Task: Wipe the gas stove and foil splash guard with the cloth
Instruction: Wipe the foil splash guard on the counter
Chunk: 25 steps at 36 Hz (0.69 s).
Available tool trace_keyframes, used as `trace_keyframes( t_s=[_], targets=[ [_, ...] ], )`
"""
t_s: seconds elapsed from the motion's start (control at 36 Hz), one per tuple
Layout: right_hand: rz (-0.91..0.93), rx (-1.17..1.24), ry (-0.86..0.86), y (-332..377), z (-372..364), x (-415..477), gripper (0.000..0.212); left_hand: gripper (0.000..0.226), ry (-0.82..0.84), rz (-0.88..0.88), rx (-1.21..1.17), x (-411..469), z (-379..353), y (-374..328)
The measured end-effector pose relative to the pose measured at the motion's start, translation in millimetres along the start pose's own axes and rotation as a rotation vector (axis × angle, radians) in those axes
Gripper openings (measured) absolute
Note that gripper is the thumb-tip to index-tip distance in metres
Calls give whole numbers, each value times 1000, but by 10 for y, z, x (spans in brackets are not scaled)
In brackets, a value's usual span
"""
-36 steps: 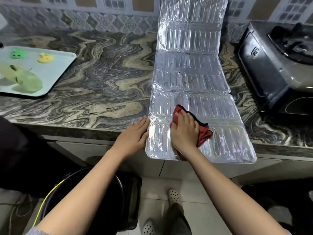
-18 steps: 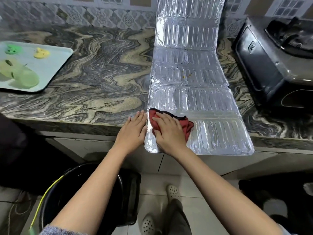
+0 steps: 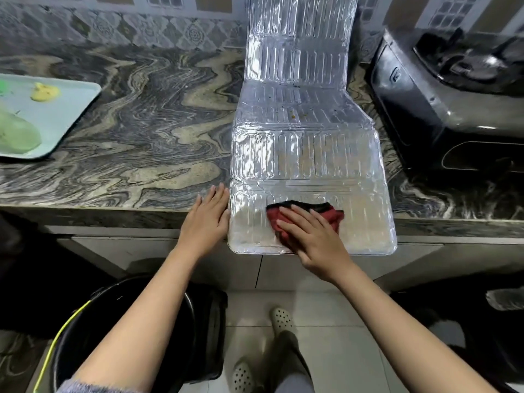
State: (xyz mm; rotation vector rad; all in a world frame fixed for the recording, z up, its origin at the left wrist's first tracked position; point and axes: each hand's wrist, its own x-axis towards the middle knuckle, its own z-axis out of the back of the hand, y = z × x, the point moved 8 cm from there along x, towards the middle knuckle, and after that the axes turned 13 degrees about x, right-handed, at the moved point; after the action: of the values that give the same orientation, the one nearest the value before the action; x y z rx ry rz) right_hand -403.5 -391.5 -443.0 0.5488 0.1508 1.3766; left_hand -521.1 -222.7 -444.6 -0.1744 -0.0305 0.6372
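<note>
Foil splash guard (image 3: 309, 154) on marbled countertop (image 3: 147, 123), right hand (image 3: 314, 239) flat on cloth (image 3: 334, 217), left hand (image 3: 207, 219) flat beside

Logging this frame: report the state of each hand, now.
Left hand: open, flat at the foil splash guard edge.
Right hand: open, pressing the cloth.

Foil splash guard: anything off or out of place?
Yes. The foil splash guard lies unfolded on the counter, near end overhanging the edge, not around the gas stove. Brown specks dot a middle panel.
</note>
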Motion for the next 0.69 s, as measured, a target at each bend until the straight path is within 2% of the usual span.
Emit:
trace_keyframes(
  t_s=[0.33,0.42,0.58,0.69],
  targets=[
    [-403,40,-393,-627,520,-551,53,51,-35,28,-29,-7,45,-35],
    [-497,69,-471,-723,647,-559,47,52,-32,45,-74,14,89,-41],
    [-611,74,-492,-807,737,-484,40,55,-142,134,-144,259,414,-140],
    [-661,53,-486,-810,743,-460,39,54,-132,34,-81,577,400,-519]
  ],
)
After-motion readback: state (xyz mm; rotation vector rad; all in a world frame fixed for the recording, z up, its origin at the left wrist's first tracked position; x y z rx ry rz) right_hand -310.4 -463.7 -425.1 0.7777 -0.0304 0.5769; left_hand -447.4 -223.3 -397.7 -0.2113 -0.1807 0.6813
